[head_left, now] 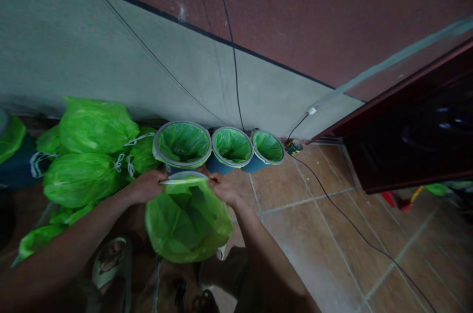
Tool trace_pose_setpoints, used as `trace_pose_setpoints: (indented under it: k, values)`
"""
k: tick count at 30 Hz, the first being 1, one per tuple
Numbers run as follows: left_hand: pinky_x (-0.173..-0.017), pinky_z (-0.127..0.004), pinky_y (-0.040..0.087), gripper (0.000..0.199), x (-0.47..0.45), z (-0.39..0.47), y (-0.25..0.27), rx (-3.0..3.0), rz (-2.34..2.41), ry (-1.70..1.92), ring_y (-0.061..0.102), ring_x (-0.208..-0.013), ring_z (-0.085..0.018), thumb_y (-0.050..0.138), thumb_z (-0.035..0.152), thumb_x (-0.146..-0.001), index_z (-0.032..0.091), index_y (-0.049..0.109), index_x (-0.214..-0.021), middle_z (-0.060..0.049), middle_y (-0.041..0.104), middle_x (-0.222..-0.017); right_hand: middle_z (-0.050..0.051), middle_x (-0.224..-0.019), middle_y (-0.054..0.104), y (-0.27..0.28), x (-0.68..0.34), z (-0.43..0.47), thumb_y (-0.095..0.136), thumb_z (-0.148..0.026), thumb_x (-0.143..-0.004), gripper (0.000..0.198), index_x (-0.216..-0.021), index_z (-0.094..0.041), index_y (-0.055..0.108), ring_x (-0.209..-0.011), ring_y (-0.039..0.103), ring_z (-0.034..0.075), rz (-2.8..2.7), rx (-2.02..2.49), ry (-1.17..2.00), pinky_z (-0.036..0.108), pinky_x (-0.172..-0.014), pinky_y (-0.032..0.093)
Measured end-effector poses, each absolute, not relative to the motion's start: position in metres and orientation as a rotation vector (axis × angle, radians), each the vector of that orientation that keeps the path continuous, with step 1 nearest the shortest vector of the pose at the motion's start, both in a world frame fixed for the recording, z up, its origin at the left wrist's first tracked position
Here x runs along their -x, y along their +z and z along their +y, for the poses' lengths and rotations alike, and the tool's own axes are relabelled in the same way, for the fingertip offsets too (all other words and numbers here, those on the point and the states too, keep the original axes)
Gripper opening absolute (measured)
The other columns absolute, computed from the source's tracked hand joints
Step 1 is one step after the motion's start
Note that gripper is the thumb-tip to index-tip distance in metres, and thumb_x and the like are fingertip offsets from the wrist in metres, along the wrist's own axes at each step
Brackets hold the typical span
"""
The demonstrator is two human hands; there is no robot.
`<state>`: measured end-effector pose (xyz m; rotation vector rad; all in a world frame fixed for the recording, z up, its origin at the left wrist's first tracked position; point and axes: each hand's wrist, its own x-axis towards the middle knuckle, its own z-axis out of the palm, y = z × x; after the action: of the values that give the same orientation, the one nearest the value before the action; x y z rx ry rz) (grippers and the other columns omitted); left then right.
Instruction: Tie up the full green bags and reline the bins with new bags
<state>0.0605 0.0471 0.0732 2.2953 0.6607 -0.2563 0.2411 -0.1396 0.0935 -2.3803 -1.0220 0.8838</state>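
A green trash bag (188, 224) hangs wide in front of my legs, its inside partly in shadow. My left hand (150, 186) is closed on the left end of its far edge, where a pale grey rim strip (185, 175) shows. My right hand (222, 187) pinches the same edge at its right end. Whether a bin stands inside the bag, I cannot tell. Just beyond both hands is a large lined bin (162, 157) with a grey rim. Two more lined bins (222, 165) (258, 164) stand to its right, touching in a row.
Several stuffed green bags (81, 180) with white ties are piled at the left, beside another dark blue bin (22, 165). A black cable (343, 212) crosses the tiled floor. A small can (294, 147) stands by the wall, near a dark door (417, 125). My sandalled foot (113, 259) is below.
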Motion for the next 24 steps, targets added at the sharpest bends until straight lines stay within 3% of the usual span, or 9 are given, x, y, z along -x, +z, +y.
trace_pose_setpoints:
  k: [2,5,11,14,18,24]
  values:
    - [-0.064,-0.028,0.054,0.022,-0.058,0.048,0.068,-2.052,0.612,-0.422,0.069,-0.068,-0.022,0.046,0.025,-0.068,0.020,0.068,-0.066,-0.002,0.073,-0.069,0.003,-0.092,0.075,0.090,-0.244,-0.140,0.048,-0.020,-0.094,0.026,-0.100,-0.015,0.073,-0.081,0.067,0.014,-0.917,2.332,0.967,0.019,-0.066,0.049]
    - [-0.069,-0.030,0.055,0.023,-0.055,0.048,0.052,-1.878,0.627,-0.455,0.069,-0.072,-0.022,0.046,0.025,-0.069,0.018,0.068,-0.067,-0.004,0.074,-0.073,0.004,-0.094,0.076,0.078,-0.248,-0.142,0.055,-0.018,-0.090,0.020,-0.098,-0.015,0.074,-0.085,0.069,0.014,-0.917,2.414,0.921,0.018,-0.070,0.050]
    - [-0.076,-0.030,0.053,0.030,-0.067,0.055,0.027,-2.093,0.633,-0.294,0.069,-0.085,-0.023,0.052,0.032,-0.072,0.016,0.072,-0.088,-0.006,0.076,-0.089,0.003,-0.099,0.077,0.035,-0.250,-0.138,0.058,-0.015,-0.087,0.027,-0.110,-0.017,0.071,-0.084,0.070,0.012,-0.916,2.389,0.774,0.017,-0.071,0.052]
    - [-0.072,-0.029,0.051,0.034,-0.074,0.057,0.022,-2.133,0.619,-0.258,0.068,-0.079,-0.023,0.049,0.043,-0.077,0.018,0.072,-0.083,-0.005,0.074,-0.079,0.003,-0.099,0.077,0.018,-0.250,-0.133,0.057,-0.013,-0.086,0.028,-0.111,-0.016,0.070,-0.084,0.071,0.013,-0.823,2.270,0.770,0.019,-0.073,0.053]
    - [-0.067,-0.028,0.047,0.033,-0.079,0.061,0.016,-2.206,0.851,-0.181,0.066,-0.072,-0.021,0.044,0.038,-0.080,0.018,0.068,-0.070,-0.004,0.068,-0.066,0.003,-0.098,0.078,0.002,-0.257,-0.122,0.058,-0.011,-0.084,0.022,-0.099,-0.018,0.072,-0.088,0.072,0.014,-0.741,2.208,0.720,0.021,-0.081,0.054]
    - [-0.063,-0.025,0.046,0.036,-0.091,0.070,0.000,-2.044,1.181,-0.060,0.067,-0.076,-0.022,0.049,0.041,-0.079,0.018,0.076,-0.086,-0.002,0.072,-0.072,0.002,-0.101,0.077,-0.021,-0.273,-0.098,0.059,-0.012,-0.083,0.023,-0.099,-0.021,0.074,-0.093,0.071,0.016,-0.773,2.285,0.555,0.025,-0.088,0.052]
